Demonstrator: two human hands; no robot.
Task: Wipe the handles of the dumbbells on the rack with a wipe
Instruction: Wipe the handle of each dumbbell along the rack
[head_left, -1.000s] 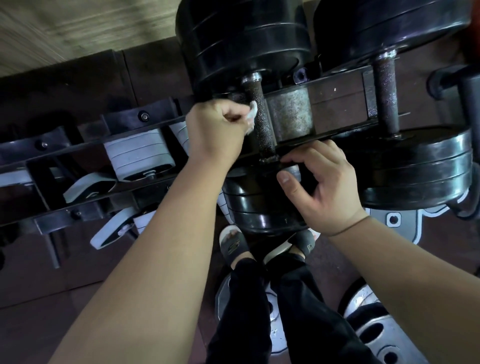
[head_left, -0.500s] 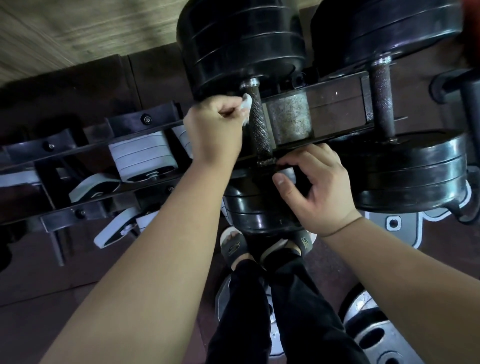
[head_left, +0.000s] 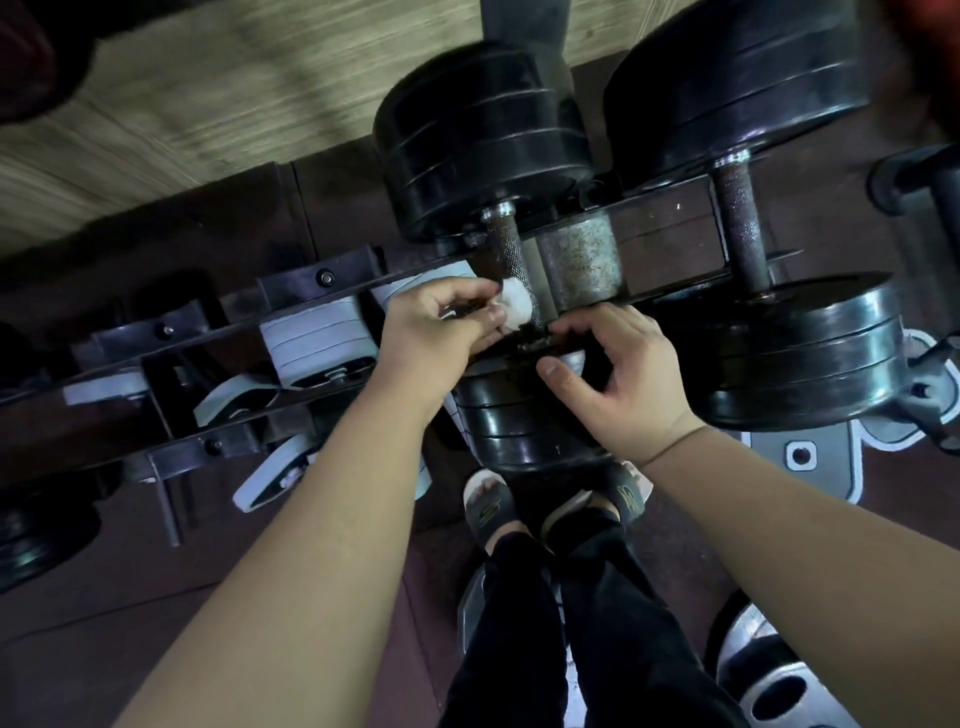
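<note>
Seemingly mid-job, the left hand (head_left: 441, 322) pinches the white wipe (head_left: 517, 309) against the lower end of the knurled handle (head_left: 511, 265) of the left dumbbell (head_left: 519, 415) on the rack (head_left: 665, 223) — the right hand (head_left: 623, 374), fingers curled over that dumbbell's near head, steadies it. One handle seems underway; the neighbouring handle (head_left: 740, 228) and the grey dumbbells (head_left: 317, 343) lower down — handles hidden — likely remain

The left hand (head_left: 441, 325) pinches a wipe (head_left: 517, 309) in curled fingers. The right hand (head_left: 623, 374), at its 3 o'clock, grips a dumbbell (head_left: 519, 421).
</note>
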